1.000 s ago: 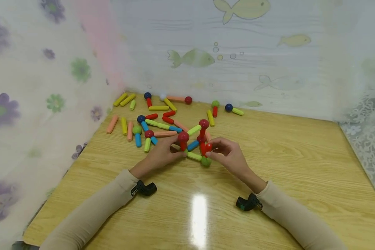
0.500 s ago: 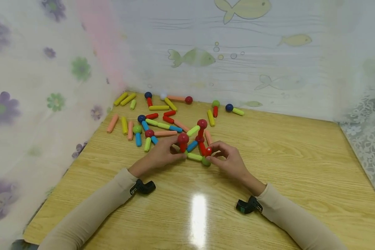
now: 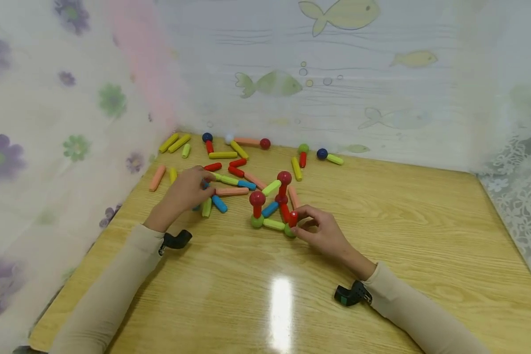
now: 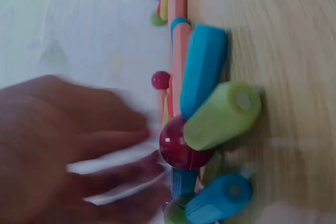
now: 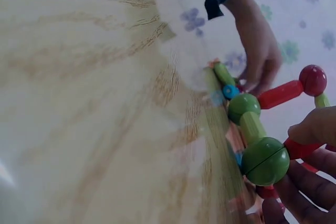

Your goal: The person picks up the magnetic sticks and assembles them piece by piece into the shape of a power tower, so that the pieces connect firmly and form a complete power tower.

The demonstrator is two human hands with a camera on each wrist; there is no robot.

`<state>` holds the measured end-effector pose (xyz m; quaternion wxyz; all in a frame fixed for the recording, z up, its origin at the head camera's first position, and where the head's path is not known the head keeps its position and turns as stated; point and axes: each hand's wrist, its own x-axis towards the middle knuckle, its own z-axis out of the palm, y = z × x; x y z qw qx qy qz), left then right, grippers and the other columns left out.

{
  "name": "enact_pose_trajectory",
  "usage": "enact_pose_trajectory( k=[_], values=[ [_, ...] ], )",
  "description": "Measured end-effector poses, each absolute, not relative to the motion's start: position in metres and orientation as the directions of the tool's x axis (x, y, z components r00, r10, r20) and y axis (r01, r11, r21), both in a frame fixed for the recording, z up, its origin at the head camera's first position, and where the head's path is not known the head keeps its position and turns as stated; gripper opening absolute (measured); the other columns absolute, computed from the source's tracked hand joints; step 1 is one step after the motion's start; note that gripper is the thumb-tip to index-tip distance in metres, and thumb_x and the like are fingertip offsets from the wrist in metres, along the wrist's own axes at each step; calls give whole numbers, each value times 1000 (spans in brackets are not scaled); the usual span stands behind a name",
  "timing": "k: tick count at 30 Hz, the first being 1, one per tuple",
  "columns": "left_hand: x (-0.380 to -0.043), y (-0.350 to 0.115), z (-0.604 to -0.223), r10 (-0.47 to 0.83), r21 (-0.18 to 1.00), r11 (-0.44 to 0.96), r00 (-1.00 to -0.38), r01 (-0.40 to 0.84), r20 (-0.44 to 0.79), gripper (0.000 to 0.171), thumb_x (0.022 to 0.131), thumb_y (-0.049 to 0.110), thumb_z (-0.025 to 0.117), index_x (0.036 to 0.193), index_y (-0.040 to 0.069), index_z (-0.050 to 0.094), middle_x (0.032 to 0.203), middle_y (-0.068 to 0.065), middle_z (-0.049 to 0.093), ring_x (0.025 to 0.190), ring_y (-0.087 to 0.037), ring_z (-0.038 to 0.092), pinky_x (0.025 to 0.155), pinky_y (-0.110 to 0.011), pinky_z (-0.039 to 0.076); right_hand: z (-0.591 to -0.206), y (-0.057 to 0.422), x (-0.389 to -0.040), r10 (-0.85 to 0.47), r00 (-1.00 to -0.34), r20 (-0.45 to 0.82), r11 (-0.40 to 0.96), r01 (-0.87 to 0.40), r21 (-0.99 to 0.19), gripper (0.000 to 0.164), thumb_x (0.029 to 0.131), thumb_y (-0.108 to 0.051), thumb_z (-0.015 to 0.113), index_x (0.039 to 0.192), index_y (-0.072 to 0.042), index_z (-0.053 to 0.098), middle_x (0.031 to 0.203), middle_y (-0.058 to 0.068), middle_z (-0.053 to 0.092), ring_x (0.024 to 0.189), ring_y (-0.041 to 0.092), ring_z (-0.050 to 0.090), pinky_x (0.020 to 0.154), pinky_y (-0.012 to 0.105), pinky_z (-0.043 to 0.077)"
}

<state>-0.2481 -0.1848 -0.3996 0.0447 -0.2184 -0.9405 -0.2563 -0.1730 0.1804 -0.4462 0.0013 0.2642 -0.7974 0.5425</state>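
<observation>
My right hand (image 3: pixel 325 236) pinches a short red rod (image 3: pixel 294 218), upright on the green ball (image 5: pixel 266 161) at the near corner of a ball-and-rod frame. The frame's other corners carry a red ball (image 3: pixel 257 198) on a red post and a second red ball (image 3: pixel 284 177) farther back; a light-green rod (image 3: pixel 272 187) runs between them. My left hand (image 3: pixel 183 194) is apart from the frame, over loose pieces at the left. Blurred in the left wrist view, its fingers hold nothing visible beside a red ball (image 4: pixel 184 142) with blue and light-green rods stuck to it.
Behind the frame lie red, yellow and salmon rods, among them a yellow rod (image 3: pixel 296 168) and a salmon rod (image 3: pixel 232 191). A blue ball (image 3: pixel 322 154) with a light-green rod sits near the back edge. The wooden table (image 3: pixel 402 221) meets a fish-patterned curtain (image 3: pixel 358 88).
My left hand has let go of the frame's left post and moved left and back over the loose pieces. The red rod in my right hand has come down onto the green ball.
</observation>
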Motion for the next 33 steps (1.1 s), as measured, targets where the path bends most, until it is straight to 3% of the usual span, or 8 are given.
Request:
enact_pose_trajectory(
  k=[4, 9, 12, 17, 21, 25, 29, 33],
  values=[
    [-250, -182, -406, 406, 348, 842, -909, 412, 93, 20, 98, 6, 65, 110, -6, 74, 100, -19, 64, 87, -31, 54, 70, -40, 47, -444, 181, -174, -421, -864, 276, 290, -417, -862, 25, 93, -3, 78, 117, -6, 71, 107, 3, 71, 101, 23, 67, 86, 43, 58],
    [-254, -176, -417, 396, 292, 863, -911, 411, 114, 4, 97, 2, 66, 97, 0, 69, 92, -15, 61, 80, -30, 54, 70, -39, 45, -444, 181, -173, -422, -865, 272, 295, -415, -861, 26, 93, -3, 78, 117, -6, 70, 108, 2, 71, 102, 21, 66, 85, 43, 58],
    [-254, -180, -424, 390, 310, 853, -908, 419, 154, 12, 101, 1, 60, 102, -2, 72, 97, -17, 64, 84, -31, 54, 73, -41, 46, -447, 181, -172, -423, -866, 266, 300, -410, -861, 25, 93, -3, 78, 117, -6, 70, 107, 1, 71, 101, 21, 67, 85, 43, 58],
    [-256, -188, -430, 377, 376, 820, -901, 432, 213, 26, 107, 2, 52, 89, 0, 71, 84, -14, 56, 82, -29, 43, 68, -38, 38, -449, 181, -171, -421, -868, 265, 304, -410, -860, 25, 93, -5, 79, 117, -7, 71, 107, 1, 71, 99, 21, 68, 85, 43, 58],
    [-256, -191, -428, 351, 394, 813, -900, 430, 257, 19, 107, 7, 60, 104, -6, 73, 95, -19, 55, 81, -30, 49, 68, -39, 46, -449, 182, -171, -423, -866, 266, 301, -411, -860, 25, 93, -5, 78, 117, -7, 71, 107, 1, 71, 98, 24, 68, 84, 44, 58],
    [-259, -195, -426, 344, 375, 812, -886, 447, 311, 26, 102, 13, 70, 117, -8, 72, 98, -18, 58, 76, -29, 54, 67, -41, 50, -447, 182, -171, -424, -864, 271, 299, -416, -859, 25, 93, -4, 78, 117, -8, 70, 108, 2, 71, 98, 24, 68, 84, 42, 58],
    [-262, -201, -428, 343, 339, 815, -864, 469, 369, 20, 96, 18, 78, 95, -2, 73, 81, -11, 55, 66, -25, 49, 59, -38, 43, -444, 181, -173, -424, -862, 278, 306, -425, -852, 24, 93, -4, 77, 116, -8, 70, 107, 2, 71, 99, 22, 67, 83, 40, 58],
    [-264, -206, -428, 313, 295, 842, -854, 452, 415, 35, 93, 23, 83, 78, 7, 55, 61, -4, 45, 49, -20, 41, 46, -34, 33, -445, 181, -173, -424, -861, 280, 312, -429, -848, 24, 93, -4, 77, 116, -7, 70, 107, 2, 71, 99, 21, 67, 83, 39, 59]
  ],
)
